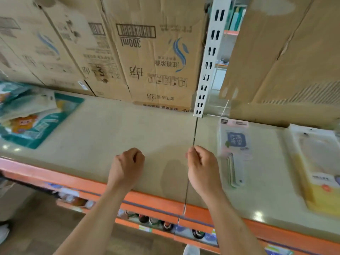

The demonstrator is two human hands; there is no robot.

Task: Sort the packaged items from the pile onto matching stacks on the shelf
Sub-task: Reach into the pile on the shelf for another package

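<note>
A pile of packaged items (pixel 31 116) lies at the far left of the beige shelf (pixel 114 129), with teal and cartoon-printed bags mixed together. On the right lie a stack of clear packs with a blue label (pixel 234 150) and a stack of yellow-bottomed clear packs (pixel 320 172). My left hand (pixel 127 166) hovers over the shelf's middle with fingers curled and nothing in it. My right hand (pixel 202 168) is beside it, just left of the blue-label stack, fingers curled too, holding nothing I can see.
Cardboard boxes (pixel 156 57) line the back of the shelf. A white slotted upright (pixel 207 57) stands at the seam between two shelf boards. An orange front edge (pixel 147 201) runs along the shelf, with bottles (pixel 165 225) on the level below.
</note>
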